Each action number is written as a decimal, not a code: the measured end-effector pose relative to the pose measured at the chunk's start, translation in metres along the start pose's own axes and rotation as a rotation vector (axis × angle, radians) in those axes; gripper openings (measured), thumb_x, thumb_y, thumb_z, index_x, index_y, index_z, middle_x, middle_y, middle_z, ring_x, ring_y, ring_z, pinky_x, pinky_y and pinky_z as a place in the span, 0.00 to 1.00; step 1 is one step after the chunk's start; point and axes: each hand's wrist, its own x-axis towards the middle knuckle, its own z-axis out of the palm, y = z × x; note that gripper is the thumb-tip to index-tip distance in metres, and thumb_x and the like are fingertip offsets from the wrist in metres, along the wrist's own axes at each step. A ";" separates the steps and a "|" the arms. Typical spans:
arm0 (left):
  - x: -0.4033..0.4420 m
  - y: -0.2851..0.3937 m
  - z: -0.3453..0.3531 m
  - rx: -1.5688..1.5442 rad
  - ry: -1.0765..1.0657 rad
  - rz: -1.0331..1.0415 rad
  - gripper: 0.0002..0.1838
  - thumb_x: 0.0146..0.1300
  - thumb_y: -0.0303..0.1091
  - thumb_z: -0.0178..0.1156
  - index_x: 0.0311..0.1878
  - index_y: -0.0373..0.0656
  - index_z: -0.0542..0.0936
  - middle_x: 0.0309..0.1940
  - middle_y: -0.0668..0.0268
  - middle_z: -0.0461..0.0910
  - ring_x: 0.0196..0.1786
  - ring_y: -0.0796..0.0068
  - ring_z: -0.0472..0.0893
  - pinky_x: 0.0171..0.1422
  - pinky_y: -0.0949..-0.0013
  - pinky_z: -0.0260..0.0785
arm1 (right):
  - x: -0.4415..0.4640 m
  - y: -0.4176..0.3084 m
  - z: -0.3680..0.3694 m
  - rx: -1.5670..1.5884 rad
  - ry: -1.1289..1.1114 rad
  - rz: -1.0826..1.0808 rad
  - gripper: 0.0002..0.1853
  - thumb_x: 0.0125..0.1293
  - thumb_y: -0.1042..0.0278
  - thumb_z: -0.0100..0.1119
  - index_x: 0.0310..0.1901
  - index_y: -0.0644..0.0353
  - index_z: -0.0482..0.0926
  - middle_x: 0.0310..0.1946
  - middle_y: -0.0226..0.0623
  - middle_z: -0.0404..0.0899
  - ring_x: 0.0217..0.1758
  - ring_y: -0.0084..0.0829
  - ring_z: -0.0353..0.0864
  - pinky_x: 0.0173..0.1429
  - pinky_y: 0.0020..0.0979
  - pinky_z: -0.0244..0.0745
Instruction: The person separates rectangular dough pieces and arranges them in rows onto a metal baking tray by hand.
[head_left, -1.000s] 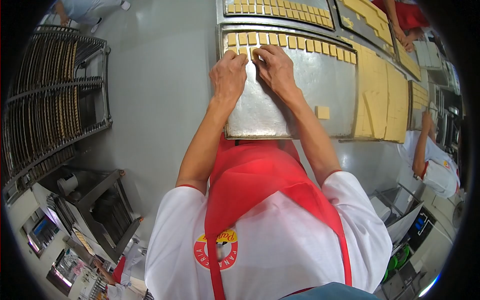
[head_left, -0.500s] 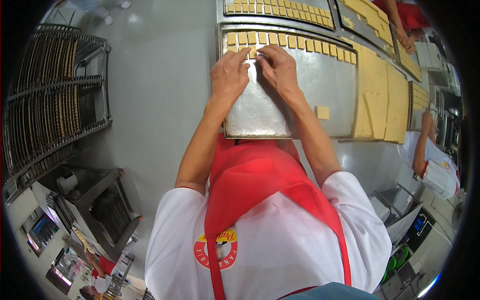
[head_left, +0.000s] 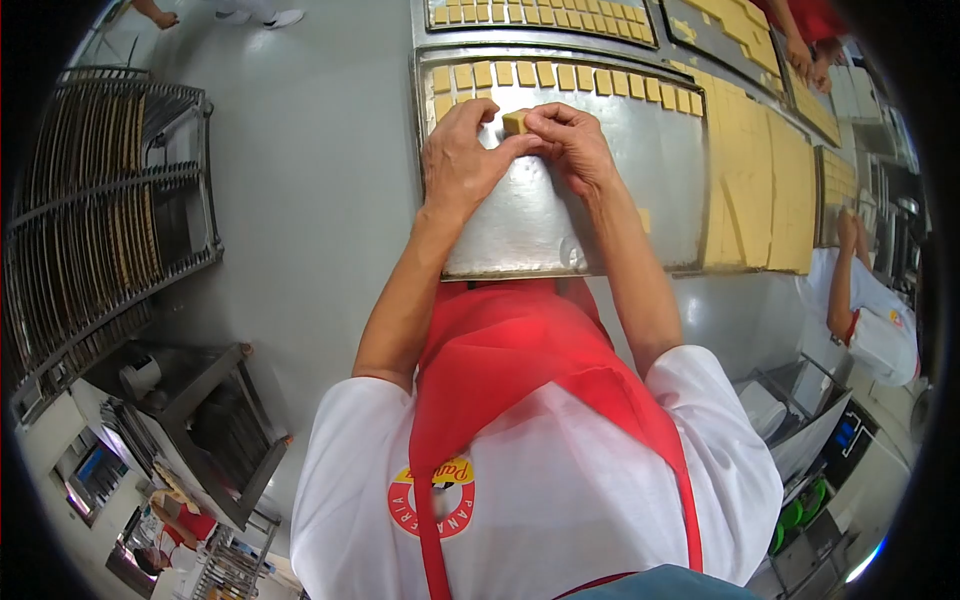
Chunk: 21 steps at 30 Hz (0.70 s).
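My right hand (head_left: 577, 145) pinches a small yellow dough piece (head_left: 514, 123) between thumb and fingers, slightly tilted above the metal tray (head_left: 510, 225). To its left, my left hand (head_left: 462, 160) has its fingers apart, the thumb stretched across to the right hand just below the piece. Along the tray's far edge runs a row of similar dough rectangles (head_left: 565, 78). A second row starts at the left, partly covered by my left fingers. One loose dough piece (head_left: 644, 220) lies beside my right forearm, which hides part of it.
Right of the tray are large yellow dough sheets (head_left: 760, 200). Beyond it stands another tray of cut pieces (head_left: 540, 16). A rack full of trays (head_left: 110, 190) is at the left. Co-workers' hands (head_left: 810, 65) work at the upper right, and another person (head_left: 875, 315) is at the right.
Both hands were down at the second row around a piece; now the right hand holds a dough piece up, slightly nearer me. The view has shifted a little.
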 end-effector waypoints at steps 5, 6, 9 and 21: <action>0.004 0.008 -0.002 -0.116 -0.205 -0.291 0.14 0.63 0.39 0.74 0.43 0.38 0.87 0.37 0.54 0.88 0.38 0.54 0.88 0.44 0.53 0.79 | -0.002 -0.009 0.007 -0.014 0.006 -0.054 0.11 0.68 0.70 0.75 0.43 0.70 0.86 0.38 0.39 0.88 0.37 0.27 0.86 0.42 0.27 0.83; 0.005 0.004 0.002 -0.116 -0.206 -0.292 0.14 0.63 0.39 0.74 0.43 0.38 0.87 0.37 0.54 0.88 0.38 0.54 0.88 0.44 0.53 0.79 | -0.002 -0.011 0.008 -0.036 0.022 -0.073 0.11 0.68 0.69 0.75 0.43 0.68 0.87 0.39 0.38 0.88 0.37 0.26 0.86 0.41 0.27 0.82; 0.008 -0.005 0.012 0.071 -0.021 -0.039 0.07 0.66 0.33 0.69 0.42 0.41 0.87 0.37 0.56 0.87 0.38 0.53 0.87 0.41 0.53 0.79 | 0.014 -0.005 -0.004 -0.454 0.145 -0.395 0.10 0.66 0.67 0.76 0.43 0.63 0.90 0.39 0.34 0.89 0.36 0.27 0.87 0.38 0.29 0.82; 0.003 -0.017 0.030 0.321 -0.057 0.159 0.01 0.64 0.27 0.68 0.38 0.42 0.85 0.34 0.60 0.79 0.33 0.52 0.85 0.38 0.51 0.78 | 0.013 0.003 -0.005 -1.302 0.159 -0.872 0.07 0.61 0.70 0.72 0.41 0.55 0.90 0.42 0.31 0.89 0.48 0.40 0.86 0.51 0.40 0.82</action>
